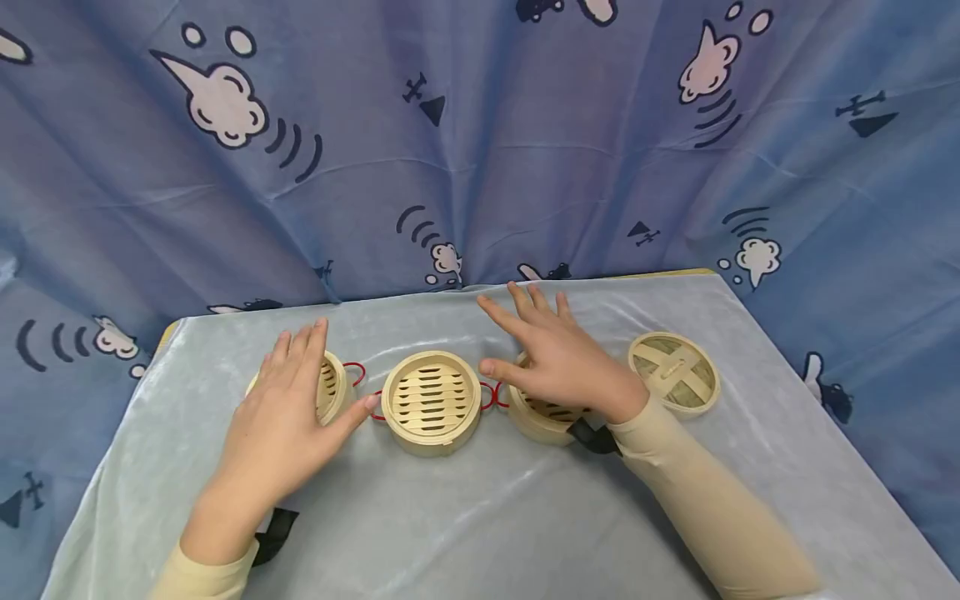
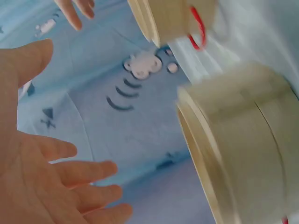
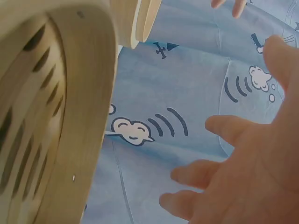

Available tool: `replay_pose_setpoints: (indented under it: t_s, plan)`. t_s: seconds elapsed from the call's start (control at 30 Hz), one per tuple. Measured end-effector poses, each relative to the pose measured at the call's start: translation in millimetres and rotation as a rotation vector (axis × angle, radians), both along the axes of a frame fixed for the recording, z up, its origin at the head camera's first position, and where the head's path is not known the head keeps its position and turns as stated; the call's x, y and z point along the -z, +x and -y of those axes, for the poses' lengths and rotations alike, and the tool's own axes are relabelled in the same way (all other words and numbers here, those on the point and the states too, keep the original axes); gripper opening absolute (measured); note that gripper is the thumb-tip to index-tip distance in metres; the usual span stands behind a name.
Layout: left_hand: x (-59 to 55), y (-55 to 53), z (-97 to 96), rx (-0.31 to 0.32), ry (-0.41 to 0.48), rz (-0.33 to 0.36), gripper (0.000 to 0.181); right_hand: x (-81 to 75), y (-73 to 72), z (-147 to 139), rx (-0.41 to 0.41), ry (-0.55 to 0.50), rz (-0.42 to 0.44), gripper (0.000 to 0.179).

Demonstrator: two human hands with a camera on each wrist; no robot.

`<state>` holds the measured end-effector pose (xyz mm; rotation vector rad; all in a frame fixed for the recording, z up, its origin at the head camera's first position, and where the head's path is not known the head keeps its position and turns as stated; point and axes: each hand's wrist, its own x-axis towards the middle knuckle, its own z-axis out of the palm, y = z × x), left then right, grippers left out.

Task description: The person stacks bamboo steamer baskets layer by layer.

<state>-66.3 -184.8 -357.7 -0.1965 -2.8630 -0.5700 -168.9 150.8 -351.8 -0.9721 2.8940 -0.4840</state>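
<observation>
My left hand (image 1: pixel 277 417) is above the left bamboo steamer basket (image 1: pixel 330 392), partly covering it, fingers straight and thumb spread. The right hand (image 1: pixel 551 354) hovers with spread fingers over the right steamer basket (image 1: pixel 542 427), hiding much of it. Between the hands sits the middle steamer basket (image 1: pixel 431 400), with a slatted base and red loops at its sides. In the left wrist view, the left palm (image 2: pixel 28 182) holds nothing beside a basket wall (image 2: pixel 247 140). In the right wrist view, the right fingers (image 3: pixel 201 172) are apart from a slatted basket (image 3: pixel 88 140).
A round woven bamboo lid (image 1: pixel 673 373) with crossed strips lies at the right on the grey cloth-covered table (image 1: pixel 450 533). Red loops (image 1: pixel 495 394) of the middle and right baskets meet. A blue patterned curtain (image 1: pixel 525 183) hangs behind the table's back edge.
</observation>
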Motion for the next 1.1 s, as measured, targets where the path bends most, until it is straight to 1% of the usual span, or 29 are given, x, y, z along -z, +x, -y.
replay_pose_setpoints:
  t_s: [0.1,0.23,0.4,0.47,0.57,0.67,0.73,0.93,1.03,1.1]
  plan:
    - [2.4,4.6,14.0,-0.049,0.016,0.033,0.104,2.3,0.6,5.1,-0.014,0.012,-0.009,0.079]
    - [5.8,11.5,34.0,-0.103,0.008,0.071,0.106,6.1,2.2,12.3,-0.035,0.017,-0.018,0.082]
    - [10.8,17.7,54.0,-0.147,0.007,0.076,0.113,10.5,3.9,18.5,-0.061,0.007,-0.012,0.085]
    - [13.5,19.2,59.1,-0.152,0.015,0.077,0.116,12.4,4.3,19.7,-0.063,0.007,-0.001,0.087]
    - [17.6,19.9,66.2,-0.146,0.034,0.091,0.122,14.3,5.4,21.3,-0.042,0.014,0.039,0.093]
    - [22.6,17.5,75.8,-0.119,0.079,0.133,0.125,15.5,6.2,24.3,-0.015,0.015,0.066,0.097]
    - [26.5,14.8,83.1,-0.095,0.13,0.171,0.127,15.5,6.7,26.9,-0.008,0.006,0.073,0.098]
    - [40.4,9.9,99.5,-0.048,0.263,0.237,0.128,13.9,7.9,36.1,-0.067,-0.067,0.107,0.095]
    - [47.7,8.6,104.3,-0.03,0.296,0.242,0.129,15.7,10.4,42.0,-0.093,-0.089,0.116,0.1]
    - [52.4,7.7,106.8,-0.019,0.301,0.235,0.129,18.7,13.1,45.9,-0.096,-0.095,0.117,0.104]
